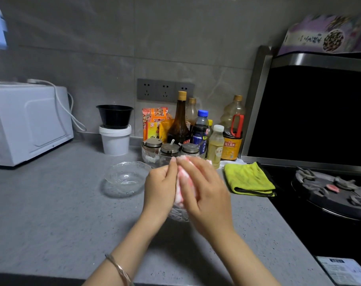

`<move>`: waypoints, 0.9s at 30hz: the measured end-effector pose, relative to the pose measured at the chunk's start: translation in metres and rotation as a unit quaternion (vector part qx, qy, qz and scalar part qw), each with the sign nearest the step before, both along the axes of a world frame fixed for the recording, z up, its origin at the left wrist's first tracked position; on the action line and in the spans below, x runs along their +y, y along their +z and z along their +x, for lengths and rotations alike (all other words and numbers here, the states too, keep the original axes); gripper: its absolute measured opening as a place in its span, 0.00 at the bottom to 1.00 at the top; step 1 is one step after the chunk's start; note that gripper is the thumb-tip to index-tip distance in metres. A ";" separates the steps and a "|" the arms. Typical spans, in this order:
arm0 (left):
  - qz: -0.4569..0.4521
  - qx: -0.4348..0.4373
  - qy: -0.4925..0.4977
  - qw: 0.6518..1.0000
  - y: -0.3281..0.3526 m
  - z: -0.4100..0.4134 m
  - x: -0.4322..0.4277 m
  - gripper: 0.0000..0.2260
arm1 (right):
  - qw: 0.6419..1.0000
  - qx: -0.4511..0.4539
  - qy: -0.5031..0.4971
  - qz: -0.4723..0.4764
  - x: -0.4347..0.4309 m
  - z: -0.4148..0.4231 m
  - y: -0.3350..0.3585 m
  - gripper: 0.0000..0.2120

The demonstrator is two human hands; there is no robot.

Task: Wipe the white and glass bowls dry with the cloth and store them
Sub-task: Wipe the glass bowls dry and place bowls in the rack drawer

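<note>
I hold a cut-glass bowl (178,214) tilted on edge above the grey counter (72,213); only its lower part shows between my wrists. My left hand (161,188) grips its rim from the left, thumb up. A pink and white cloth (182,183) sits against the bowl, and my right hand (206,188) wraps over it, blurred by motion. A second, smaller glass bowl (127,178) stands upright on the counter to the left of my hands, with water drops in it. No white bowl is in view.
A folded yellow-green cloth (249,179) lies right of my hands beside the black stove (330,190). Behind are a glass tray of spice jars (169,150), sauce and oil bottles (232,129), a white tub (115,139) carrying a black bowl (114,115), and a white microwave (29,122) at the left.
</note>
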State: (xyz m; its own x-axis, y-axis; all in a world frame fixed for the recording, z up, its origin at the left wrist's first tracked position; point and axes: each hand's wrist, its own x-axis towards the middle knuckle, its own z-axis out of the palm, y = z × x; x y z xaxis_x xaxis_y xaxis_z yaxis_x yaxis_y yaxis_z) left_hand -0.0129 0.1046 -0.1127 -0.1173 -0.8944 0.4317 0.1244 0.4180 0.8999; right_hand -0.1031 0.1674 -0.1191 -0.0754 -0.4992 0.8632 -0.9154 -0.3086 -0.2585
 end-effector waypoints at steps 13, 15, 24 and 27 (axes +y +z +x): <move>0.073 0.039 -0.075 0.994 -0.002 0.016 -0.006 0.22 | 0.785 -0.559 0.217 0.154 0.006 -0.013 0.024 0.24; 0.040 -0.021 -0.058 0.997 0.007 0.019 -0.004 0.24 | 0.793 -0.555 0.202 0.150 0.004 -0.018 0.027 0.25; -0.133 -0.100 -0.025 0.986 0.018 0.013 0.003 0.25 | 0.887 -0.396 0.222 0.085 -0.003 -0.018 0.017 0.24; -0.036 -0.033 0.011 0.999 0.011 0.013 -0.001 0.23 | 0.946 -0.276 0.160 0.060 0.000 -0.011 -0.001 0.20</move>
State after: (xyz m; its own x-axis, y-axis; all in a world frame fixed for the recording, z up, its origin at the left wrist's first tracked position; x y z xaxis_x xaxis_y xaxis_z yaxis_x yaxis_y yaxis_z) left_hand -0.0002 0.1037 -0.1016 -0.1279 -0.8643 0.4864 0.0554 0.4835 0.8736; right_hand -0.1138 0.1677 -0.1205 -0.3256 -0.6651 0.6720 -0.4957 -0.4852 -0.7203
